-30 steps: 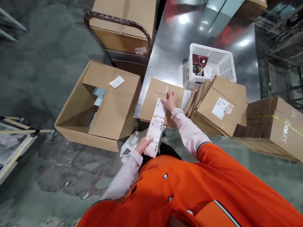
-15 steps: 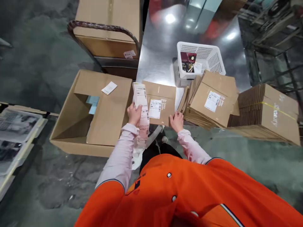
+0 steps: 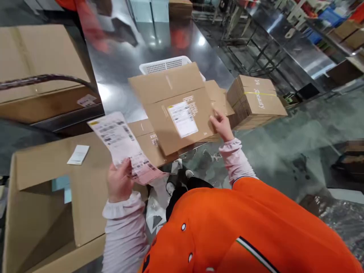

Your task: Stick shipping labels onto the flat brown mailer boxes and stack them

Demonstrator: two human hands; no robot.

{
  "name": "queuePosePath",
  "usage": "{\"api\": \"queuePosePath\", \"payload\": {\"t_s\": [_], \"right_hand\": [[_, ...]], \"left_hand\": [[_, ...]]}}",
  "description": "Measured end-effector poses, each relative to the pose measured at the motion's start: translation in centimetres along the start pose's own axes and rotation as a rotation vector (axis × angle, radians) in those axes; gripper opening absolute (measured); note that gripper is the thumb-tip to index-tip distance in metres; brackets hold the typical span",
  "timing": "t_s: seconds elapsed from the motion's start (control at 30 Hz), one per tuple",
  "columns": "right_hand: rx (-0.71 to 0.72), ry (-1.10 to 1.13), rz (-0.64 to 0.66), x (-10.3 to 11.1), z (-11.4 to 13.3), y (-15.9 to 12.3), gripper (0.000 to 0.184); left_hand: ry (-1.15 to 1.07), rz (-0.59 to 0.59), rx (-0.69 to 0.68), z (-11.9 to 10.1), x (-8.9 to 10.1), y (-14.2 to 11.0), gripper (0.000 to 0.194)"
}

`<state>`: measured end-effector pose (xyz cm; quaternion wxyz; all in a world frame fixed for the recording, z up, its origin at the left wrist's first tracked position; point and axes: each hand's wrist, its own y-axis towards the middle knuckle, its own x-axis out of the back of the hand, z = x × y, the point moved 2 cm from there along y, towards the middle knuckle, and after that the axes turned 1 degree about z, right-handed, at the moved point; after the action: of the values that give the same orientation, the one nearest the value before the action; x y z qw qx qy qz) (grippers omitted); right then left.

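My left hand [image 3: 121, 182] is closed on a long strip of printed shipping labels [image 3: 115, 138], whose lower part droops toward my feet. Between thumb and fingers, my right hand [image 3: 222, 126] pinches the right edge of a flattened carton [image 3: 167, 89]. That carton is tilted over the table's front edge and bears a stuck-on shipping label [image 3: 183, 119] beside white print. Partly hidden beneath it lies another flattened carton [image 3: 143, 127]. More flattened cartons [image 3: 216, 93] show behind my right hand.
A large open cardboard box [image 3: 91, 204] stands at left, with a small white card [image 3: 78, 154] on its flap. On the steel table [image 3: 113, 76], a white basket [image 3: 165, 65] is half hidden. A strapped carton bundle [image 3: 258, 94] sits at right. A trolley handle [image 3: 42, 79] crosses upper left.
My view has swung to the right. My right hand has lifted a labelled flat carton off the pile and across to the left. The label strip in my left hand has been raised and tilted.
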<state>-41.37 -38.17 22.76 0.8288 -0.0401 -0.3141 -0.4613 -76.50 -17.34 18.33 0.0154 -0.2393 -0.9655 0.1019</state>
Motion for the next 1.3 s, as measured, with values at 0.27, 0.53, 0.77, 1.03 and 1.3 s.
{"api": "queuePosePath", "payload": {"t_s": [0.27,0.53,0.77,1.03,1.3], "right_hand": [[-0.075,0.33,0.599,-7.6,5.8,-6.3,0.074],[-0.034,0.477,0.914,-16.4,7.7,-13.6,0.058],[0.208,0.004,0.933,-18.1,9.6,-10.3,0.024],[0.214,0.1,0.754,-23.0,6.5,-8.1,0.015],[0.224,-0.408,0.502,-31.7,4.0,0.5,0.055]], "left_hand": [[-0.145,0.249,-0.02,1.5,-5.4,-4.0,0.067],[-0.259,-0.051,0.064,4.1,-3.3,-4.2,0.045],[-0.091,-0.36,-0.029,7.3,-3.9,-5.0,0.042],[-0.196,-0.231,0.141,10.9,-3.4,-3.5,0.04],[-0.316,-0.081,0.551,18.2,-2.2,-7.8,0.059]]}}
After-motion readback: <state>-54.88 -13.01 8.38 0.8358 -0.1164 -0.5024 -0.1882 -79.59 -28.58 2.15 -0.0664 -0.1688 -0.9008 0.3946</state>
